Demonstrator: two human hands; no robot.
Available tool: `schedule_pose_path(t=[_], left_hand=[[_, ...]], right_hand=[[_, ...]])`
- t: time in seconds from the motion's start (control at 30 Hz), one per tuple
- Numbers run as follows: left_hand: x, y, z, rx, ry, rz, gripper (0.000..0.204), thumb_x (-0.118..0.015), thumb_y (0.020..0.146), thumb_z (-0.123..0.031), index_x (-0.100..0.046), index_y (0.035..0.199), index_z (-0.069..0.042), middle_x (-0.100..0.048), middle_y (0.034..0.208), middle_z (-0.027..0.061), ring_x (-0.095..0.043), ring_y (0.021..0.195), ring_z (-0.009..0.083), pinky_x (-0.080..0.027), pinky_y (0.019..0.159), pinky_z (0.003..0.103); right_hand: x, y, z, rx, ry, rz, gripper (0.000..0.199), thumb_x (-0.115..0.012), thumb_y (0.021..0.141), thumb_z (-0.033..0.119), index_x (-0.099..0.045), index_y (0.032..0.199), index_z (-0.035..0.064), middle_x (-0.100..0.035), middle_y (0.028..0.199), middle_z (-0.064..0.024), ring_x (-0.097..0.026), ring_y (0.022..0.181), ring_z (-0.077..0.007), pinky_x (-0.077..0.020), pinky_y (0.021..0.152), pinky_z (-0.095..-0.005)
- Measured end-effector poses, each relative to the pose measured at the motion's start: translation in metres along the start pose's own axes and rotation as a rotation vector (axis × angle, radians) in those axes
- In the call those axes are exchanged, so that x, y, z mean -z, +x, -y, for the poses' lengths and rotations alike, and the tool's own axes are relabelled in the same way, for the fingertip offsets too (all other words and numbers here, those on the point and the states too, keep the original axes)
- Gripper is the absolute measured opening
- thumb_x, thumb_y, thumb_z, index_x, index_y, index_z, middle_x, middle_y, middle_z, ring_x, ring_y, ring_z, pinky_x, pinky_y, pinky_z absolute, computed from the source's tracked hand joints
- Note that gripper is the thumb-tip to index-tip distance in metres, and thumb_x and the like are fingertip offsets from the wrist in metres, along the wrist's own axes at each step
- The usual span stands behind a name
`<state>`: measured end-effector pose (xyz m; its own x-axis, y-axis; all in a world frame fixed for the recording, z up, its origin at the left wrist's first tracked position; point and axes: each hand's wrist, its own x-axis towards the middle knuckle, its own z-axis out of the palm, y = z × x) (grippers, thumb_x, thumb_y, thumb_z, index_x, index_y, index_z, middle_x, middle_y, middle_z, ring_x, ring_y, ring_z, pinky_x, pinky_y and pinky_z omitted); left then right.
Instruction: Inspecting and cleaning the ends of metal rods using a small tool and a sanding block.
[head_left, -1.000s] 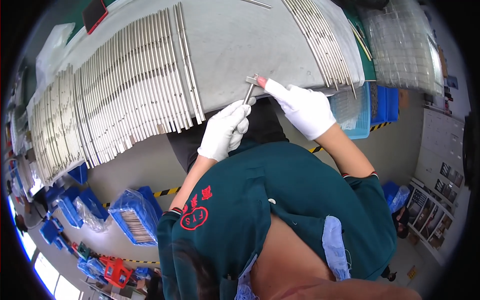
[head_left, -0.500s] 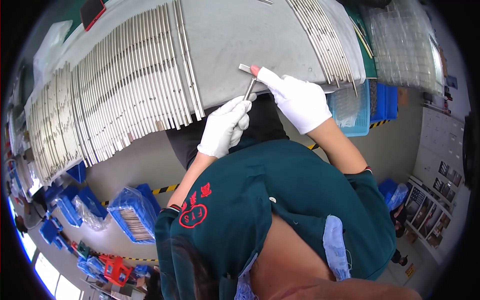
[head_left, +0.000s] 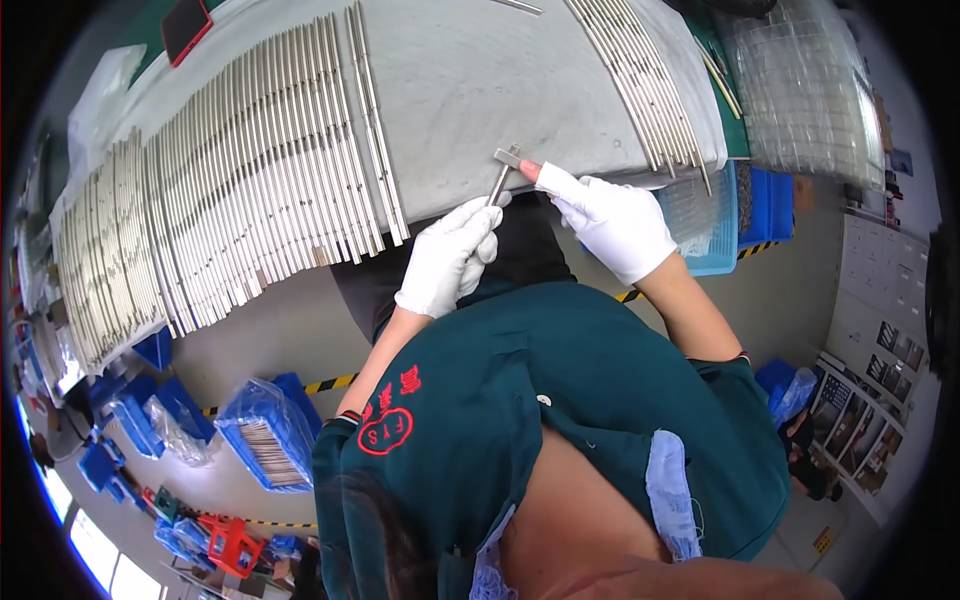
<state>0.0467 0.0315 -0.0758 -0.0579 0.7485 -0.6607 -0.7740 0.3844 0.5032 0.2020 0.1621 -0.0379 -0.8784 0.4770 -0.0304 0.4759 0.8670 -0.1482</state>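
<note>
Part: I see a short silver metal T-shaped rod (head_left: 503, 172) at the grey felt-topped table's (head_left: 455, 85) near edge.
Left hand (head_left: 447, 258): white-gloved, pinching its lower end.
Right hand (head_left: 608, 218): gloved fingertip touching its head.
Left of it: rows of long shiny steel rods (head_left: 215, 215).

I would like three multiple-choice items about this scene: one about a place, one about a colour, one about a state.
1. Where do most of the metal rods lie?
A. in rows on the table
B. on the floor
C. in a hand

2. What colour are the gloves on both hands?
A. black
B. white
C. yellow

3. What is the state of the left hand?
A. open and flat
B. closed on the small T-shaped metal piece
C. resting in a bin

Answers: 1 A, rods cover the grey table in rows. 2 B, left and right hand wear white gloves. 3 B, its fingers pinch the stem of the metal piece.
</note>
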Motion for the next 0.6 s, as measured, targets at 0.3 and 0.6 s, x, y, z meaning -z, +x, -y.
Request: schedule_pose_path(t=[0.3,0.6], left_hand=[[-0.001,-0.001,0.001,-0.007,0.025,-0.039,0.029,-0.053,0.093,-0.017,-0.058,0.117,-0.002,-0.047,0.060,-0.0033,-0.024,0.038,0.0006,-0.016,0.035,0.018],[-0.004,-0.001,0.000,-0.022,0.039,-0.045,0.030,-0.054,0.093,-0.016,-0.058,0.118,-0.001,-0.046,0.060,-0.0033,-0.024,0.037,0.0004,-0.015,0.035,0.018]], right_hand=[[0.001,0.008,0.002,0.012,0.050,0.071,0.036,-0.048,0.090,0.017,-0.048,0.125,0.0271,-0.059,0.061,-0.0075,-0.058,0.050,-0.0272,-0.0457,0.044,-0.0369],[0.006,0.011,0.000,-0.006,0.067,0.105,0.041,-0.047,0.090,0.017,-0.043,0.130,0.0281,-0.059,0.062,-0.0092,-0.058,0.052,-0.0285,-0.0460,0.046,-0.0376]])
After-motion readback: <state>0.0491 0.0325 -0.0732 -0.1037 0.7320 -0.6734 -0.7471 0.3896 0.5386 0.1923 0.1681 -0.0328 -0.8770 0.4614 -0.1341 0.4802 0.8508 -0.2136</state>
